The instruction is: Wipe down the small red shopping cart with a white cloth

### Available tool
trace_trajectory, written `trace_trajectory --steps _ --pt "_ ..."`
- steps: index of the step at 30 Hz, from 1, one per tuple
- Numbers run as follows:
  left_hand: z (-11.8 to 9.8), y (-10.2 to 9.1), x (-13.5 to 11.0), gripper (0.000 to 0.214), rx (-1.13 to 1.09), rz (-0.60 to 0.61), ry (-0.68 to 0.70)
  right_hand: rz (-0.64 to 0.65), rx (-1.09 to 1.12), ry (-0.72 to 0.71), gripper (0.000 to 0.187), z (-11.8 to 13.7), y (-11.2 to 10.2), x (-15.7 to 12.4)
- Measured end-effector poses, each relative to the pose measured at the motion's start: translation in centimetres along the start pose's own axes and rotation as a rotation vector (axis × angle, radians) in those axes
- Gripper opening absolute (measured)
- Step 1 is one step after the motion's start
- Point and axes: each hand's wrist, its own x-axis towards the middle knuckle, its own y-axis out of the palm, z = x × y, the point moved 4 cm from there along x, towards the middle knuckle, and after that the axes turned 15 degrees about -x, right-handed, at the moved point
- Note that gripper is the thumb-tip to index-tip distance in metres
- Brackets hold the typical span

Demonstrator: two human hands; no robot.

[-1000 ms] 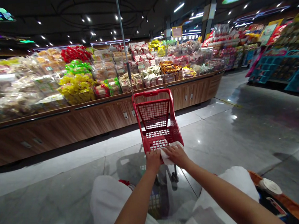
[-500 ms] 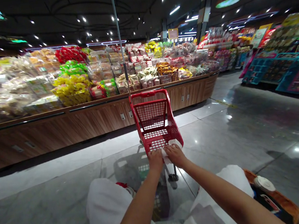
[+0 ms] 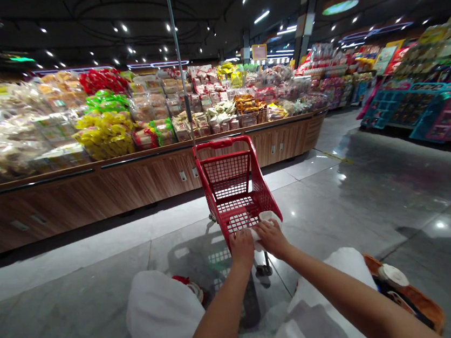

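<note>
A small red shopping cart with a grid basket stands in front of me, a tall grey pole rising at its left side. My left hand is closed over the basket's near rim. Beside it, my right hand presses a crumpled white wipe against the same rim, toward the near right corner. Part of the wipe sticks out between the two hands. The fingers' undersides are hidden. Inside the basket I see only the bare grid.
Beyond the cart runs a long wooden display counter heaped with bagged snacks. Blue and pink racks stand at right. My white-clothed knees flank the cart's near end. A brown container with a white-lidded item sits by my right leg.
The cart's near end has swung slightly right and toward me, both hands moving with it. The wipe stays under my right hand. The view has shifted a little.
</note>
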Motion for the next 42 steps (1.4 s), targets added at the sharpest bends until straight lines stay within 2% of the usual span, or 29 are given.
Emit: trace_trajectory --steps 2,5,7,9,13,16,19,21,22,24,25,27,29,31,34,36,38,40,42 --pt "0.2 -0.1 -0.1 0.025 0.006 0.019 0.053 0.028 0.02 -0.042 0.031 -0.6 0.0 0.1" --pt "0.6 -0.5 0.0 0.023 0.018 0.035 0.123 0.118 0.037 -0.125 0.027 -3.6 -0.4 0.1" --pt "0.6 -0.6 0.2 0.022 0.023 0.025 0.123 0.152 0.035 -0.113 0.028 -5.4 -0.9 -0.1" --pt "0.4 -0.6 0.3 0.021 0.017 0.006 0.092 0.154 0.024 -0.053 0.029 -5.8 -1.2 -0.4" --pt "-0.3 -0.4 0.1 0.025 0.019 -0.024 -0.002 0.092 -0.003 0.083 0.037 -2.2 -0.4 -0.6" --pt "-0.5 -0.8 -0.3 0.024 0.028 0.007 -0.003 0.047 0.026 0.179 0.037 0.6 0.3 -0.5" --pt "0.1 -2.4 0.0 0.024 -0.004 0.157 0.009 0.082 0.09 0.181 0.033 1.2 0.5 -0.3" --pt "1.1 -4.4 1.0 0.039 -0.046 0.27 0.044 0.106 0.109 0.148 0.035 0.6 0.2 -0.3" --pt "1.7 -5.5 1.8 0.047 -0.061 0.315 0.089 0.113 0.111 0.14 0.035 0.1 0.0 -0.3" --pt "2.8 -7.8 3.4 0.055 -0.044 0.381 0.277 0.126 0.116 0.136 0.034 -1.0 -0.2 -0.3" --pt "3.4 -8.6 4.2 0.053 -0.018 0.401 0.36 0.132 0.119 0.136 0.033 -1.7 -0.3 -0.3" --pt "4.8 -9.4 5.6 0.043 0.03 0.419 0.429 0.14 0.128 0.136 0.031 -2.9 -0.4 -0.5" --pt "5.7 -9.0 6.3 0.038 0.074 0.389 0.435 0.132 0.127 0.15 0.031 -3.7 -0.4 -0.7" --pt "6.0 -7.8 6.4 0.042 0.097 0.307 0.428 0.097 0.112 0.187 0.032 -3.5 -0.5 -0.8" --pt "5.6 -5.8 5.8 0.05 0.105 0.189 0.415 0.043 0.097 0.2 0.033 -0.6 -0.2 -0.2" --pt "5.2 -5.0 5.5 0.049 0.121 0.16 0.405 0.031 0.083 0.217 0.033 2.2 0.3 0.4" --pt "5.1 -4.7 5.2 0.049 0.135 0.154 0.398 0.022 0.04 0.304 0.034 4.3 0.7 0.9" --pt "5.1 -4.9 4.9 0.05 0.136 0.159 0.391 0.016 0.008 0.317 0.034 5.1 0.9 0.9" --pt "5.1 -5.1 4.5 0.052 0.125 0.17 0.394 0.021 0.007 0.204 0.03 4.6 0.7 0.6"
